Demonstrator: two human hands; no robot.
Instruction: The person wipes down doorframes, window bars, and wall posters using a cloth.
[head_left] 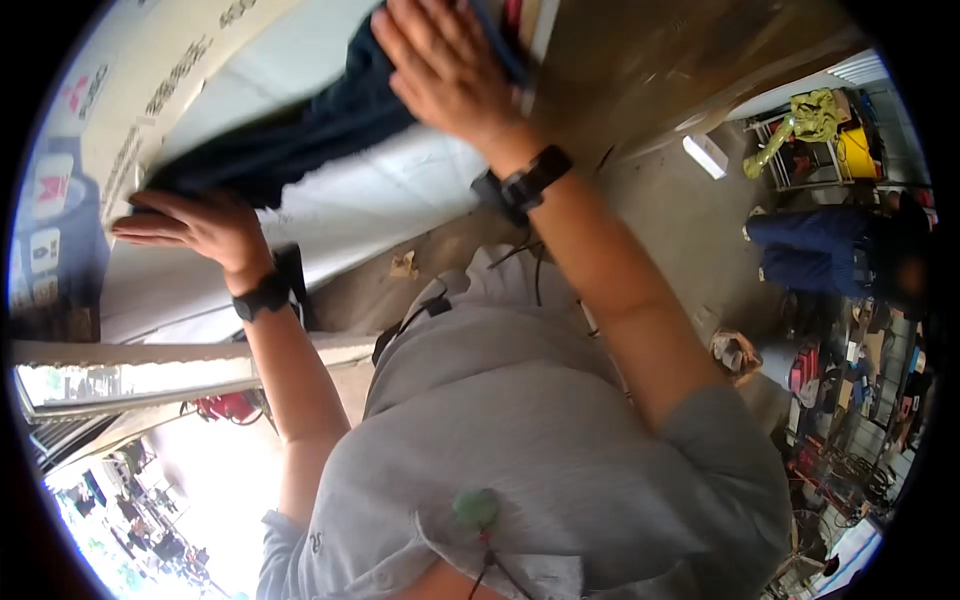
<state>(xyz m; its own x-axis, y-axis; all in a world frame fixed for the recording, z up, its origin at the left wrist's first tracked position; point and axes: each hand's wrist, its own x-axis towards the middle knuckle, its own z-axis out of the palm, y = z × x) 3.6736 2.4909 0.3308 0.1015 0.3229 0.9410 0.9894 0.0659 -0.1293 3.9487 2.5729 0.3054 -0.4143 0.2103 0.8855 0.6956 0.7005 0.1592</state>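
A dark blue cloth [300, 140] lies in a long bunched strip across a pale, white covered surface [390, 185]. At the strip's left end my left hand [205, 225] rests against the cloth, its fingers stretched out to the left. My right hand [440, 75] lies flat on the cloth's upper right part, fingers extended. Printed cardboard [140, 100] with dark lettering and red marks borders the pale surface at the upper left. Each wrist has a black band on it.
At the right, a person in dark blue trousers [810, 245] stands near a rack [800, 160] with a yellow-green cloth. A white box [706, 157] and an open container [735, 355] are on the floor. Cluttered shelves [870, 390] line the right edge.
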